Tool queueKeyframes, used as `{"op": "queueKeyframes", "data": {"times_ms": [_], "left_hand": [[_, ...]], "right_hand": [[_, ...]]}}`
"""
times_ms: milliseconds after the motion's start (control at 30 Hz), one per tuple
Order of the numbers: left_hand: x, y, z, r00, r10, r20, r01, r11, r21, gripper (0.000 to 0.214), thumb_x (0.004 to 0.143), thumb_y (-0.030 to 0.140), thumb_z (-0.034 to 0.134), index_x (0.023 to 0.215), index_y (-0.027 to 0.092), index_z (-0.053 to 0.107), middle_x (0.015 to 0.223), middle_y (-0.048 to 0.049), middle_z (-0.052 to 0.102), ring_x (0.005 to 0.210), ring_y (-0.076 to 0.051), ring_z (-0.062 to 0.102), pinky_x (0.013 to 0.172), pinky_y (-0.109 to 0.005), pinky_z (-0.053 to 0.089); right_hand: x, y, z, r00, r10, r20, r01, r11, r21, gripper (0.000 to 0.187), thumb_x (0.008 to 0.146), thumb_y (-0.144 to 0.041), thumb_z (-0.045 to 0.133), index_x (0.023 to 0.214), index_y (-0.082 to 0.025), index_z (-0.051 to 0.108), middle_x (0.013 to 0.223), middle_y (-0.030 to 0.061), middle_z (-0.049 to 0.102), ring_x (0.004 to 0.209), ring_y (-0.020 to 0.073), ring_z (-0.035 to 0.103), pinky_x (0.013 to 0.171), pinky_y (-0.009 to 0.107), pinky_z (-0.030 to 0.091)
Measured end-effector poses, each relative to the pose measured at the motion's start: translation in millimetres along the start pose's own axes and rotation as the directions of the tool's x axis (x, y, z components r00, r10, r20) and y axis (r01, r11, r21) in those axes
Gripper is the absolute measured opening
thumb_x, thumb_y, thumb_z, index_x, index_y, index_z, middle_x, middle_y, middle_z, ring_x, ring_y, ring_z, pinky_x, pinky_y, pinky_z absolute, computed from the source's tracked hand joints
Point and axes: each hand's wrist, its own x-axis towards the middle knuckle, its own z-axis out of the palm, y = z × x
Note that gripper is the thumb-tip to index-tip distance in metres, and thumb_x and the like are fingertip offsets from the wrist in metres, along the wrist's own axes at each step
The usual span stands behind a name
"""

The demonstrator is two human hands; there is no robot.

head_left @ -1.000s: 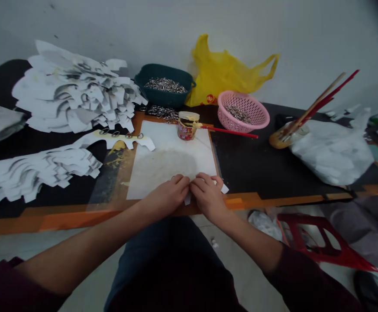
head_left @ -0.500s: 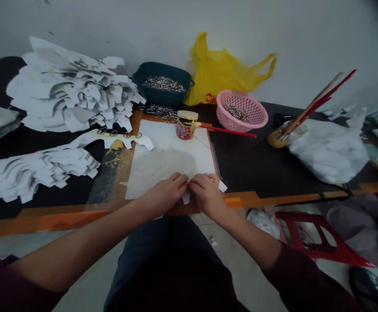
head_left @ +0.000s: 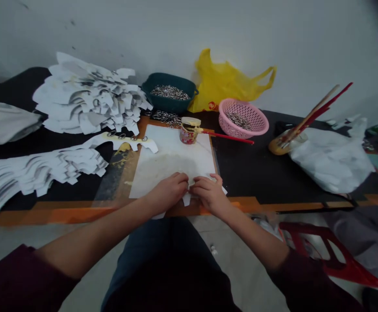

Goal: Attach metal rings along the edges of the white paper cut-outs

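Note:
My left hand (head_left: 171, 189) is closed at the front edge of the white sheet (head_left: 150, 169), its fingertips pinching a white cut-out strip (head_left: 186, 199). Beside it, my right hand (head_left: 211, 193) has its fingers bent down on the same strip, one finger raised. Most of the strip is under my hands; only a tab between them and an end at the right show. What lies between my fingertips is too small to make out. Behind my hands stands a small jar (head_left: 189, 135) of yellowish paste, with a red-handled brush (head_left: 229, 137) lying across it.
Left lie stacked white cut-outs (head_left: 91, 104), a fanned row (head_left: 52, 169) and one strip with metal rings (head_left: 124, 138). A green basin (head_left: 167, 103) and pink basket (head_left: 242, 115) hold metal rings. A yellow bag (head_left: 231, 78), brush container (head_left: 278, 146) and white bag (head_left: 331, 158) stand behind and right.
My right hand's fingers have loosened a little, and a small gap shows between the hands. The view has tilted slightly upward; the things on the table have stayed put.

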Motion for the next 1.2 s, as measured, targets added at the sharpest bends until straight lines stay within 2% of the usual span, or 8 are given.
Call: {"op": "queueKeyframes", "data": {"times_ms": [300, 400, 467, 533, 733, 900, 1033, 1200], "left_hand": [[-4.1, 3.5, -1.1, 0.999, 0.012, 0.030, -0.014, 0.997, 0.078, 0.013, 0.084, 0.015, 0.044, 0.084, 0.010, 0.056, 0.097, -0.0088, 0.052, 0.096, -0.019, 0.047, 0.083, -0.031, 0.044], [-4.3, 5.0, -1.4, 0.999, 0.019, 0.029, -0.022, 0.995, 0.097, 0.014, 0.084, 0.013, 0.042, 0.084, 0.010, 0.056, 0.098, -0.0101, 0.052, 0.097, -0.020, 0.047, 0.082, -0.032, 0.044], [-4.6, 5.6, -1.1, 1.000, 0.012, 0.016, -0.014, 0.995, 0.102, 0.014, 0.084, 0.012, 0.042, 0.085, 0.010, 0.056, 0.098, -0.0106, 0.052, 0.098, -0.020, 0.046, 0.082, -0.032, 0.044], [-5.1, 6.3, -1.0, 1.000, 0.006, 0.012, -0.007, 0.995, 0.104, 0.014, 0.084, 0.012, 0.042, 0.086, 0.010, 0.056, 0.099, -0.0105, 0.052, 0.098, -0.020, 0.047, 0.083, -0.032, 0.044], [-5.6, 9.7, -4.0, 0.999, -0.002, 0.037, -0.002, 0.994, 0.113, 0.014, 0.084, 0.012, 0.041, 0.088, 0.010, 0.055, 0.100, -0.0103, 0.051, 0.098, -0.019, 0.046, 0.084, -0.031, 0.044], [-6.3, 9.4, -2.3, 0.999, -0.012, 0.035, 0.008, 0.993, 0.121, 0.015, 0.084, 0.013, 0.041, 0.088, 0.010, 0.055, 0.099, -0.0100, 0.051, 0.098, -0.020, 0.046, 0.083, -0.032, 0.045], [-6.5, 7.0, 1.7, 0.999, -0.040, 0.010, 0.039, 0.997, 0.072, 0.012, 0.085, 0.015, 0.042, 0.087, 0.012, 0.053, 0.097, -0.0087, 0.051, 0.094, -0.018, 0.048, 0.083, -0.032, 0.045], [-6.6, 6.0, 2.8, 0.998, -0.044, -0.050, 0.045, 0.999, 0.020, 0.012, 0.084, 0.013, 0.041, 0.086, 0.013, 0.053, 0.097, -0.0096, 0.053, 0.095, -0.019, 0.049, 0.084, -0.034, 0.045]], "right_hand": [[-3.5, -2.7, -11.1, 0.995, -0.052, 0.091, 0.054, 0.998, -0.026, 0.028, 0.086, -0.012, 0.042, 0.101, -0.028, 0.060, 0.104, -0.0002, 0.064, 0.115, 0.0157, 0.045, 0.101, 0.043, 0.007], [-1.4, -6.1, -15.9, 0.994, 0.028, 0.110, -0.028, 1.000, 0.000, 0.028, 0.085, -0.011, 0.041, 0.100, -0.026, 0.060, 0.104, 0.0009, 0.064, 0.115, 0.0159, 0.045, 0.100, 0.043, 0.011], [0.1, -9.5, -15.6, 0.990, 0.116, 0.080, -0.117, 0.993, 0.015, 0.025, 0.085, -0.014, 0.043, 0.099, -0.025, 0.060, 0.101, 0.0007, 0.064, 0.112, 0.0161, 0.046, 0.099, 0.043, 0.013], [0.0, -13.0, -12.0, 0.988, 0.150, 0.024, -0.150, 0.989, 0.002, 0.022, 0.085, -0.016, 0.044, 0.098, -0.025, 0.060, 0.099, 0.0001, 0.064, 0.110, 0.0165, 0.047, 0.100, 0.043, 0.012], [-8.0, -16.5, -4.5, 1.000, 0.009, 0.013, -0.007, 0.994, -0.108, 0.023, 0.087, -0.017, 0.044, 0.103, -0.023, 0.059, 0.104, 0.0023, 0.063, 0.113, 0.0173, 0.043, 0.102, 0.044, 0.007], [-5.1, -15.7, -12.8, 0.999, 0.036, 0.031, -0.034, 0.997, -0.068, 0.021, 0.084, -0.017, 0.048, 0.096, -0.027, 0.062, 0.101, -0.0007, 0.064, 0.112, 0.0174, 0.044, 0.100, 0.045, 0.007], [-5.0, -16.2, -10.0, 0.999, 0.052, 0.011, -0.051, 0.996, -0.077, 0.026, 0.085, -0.020, 0.048, 0.105, -0.031, 0.059, 0.101, -0.0009, 0.064, 0.112, 0.0176, 0.044, 0.100, 0.046, 0.007], [-12.4, -12.7, -3.1, 0.999, -0.010, 0.032, 0.014, 0.991, -0.132, 0.030, 0.086, -0.026, 0.048, 0.115, -0.032, 0.053, 0.109, 0.0002, 0.062, 0.116, 0.0183, 0.041, 0.100, 0.048, 0.007]]}}
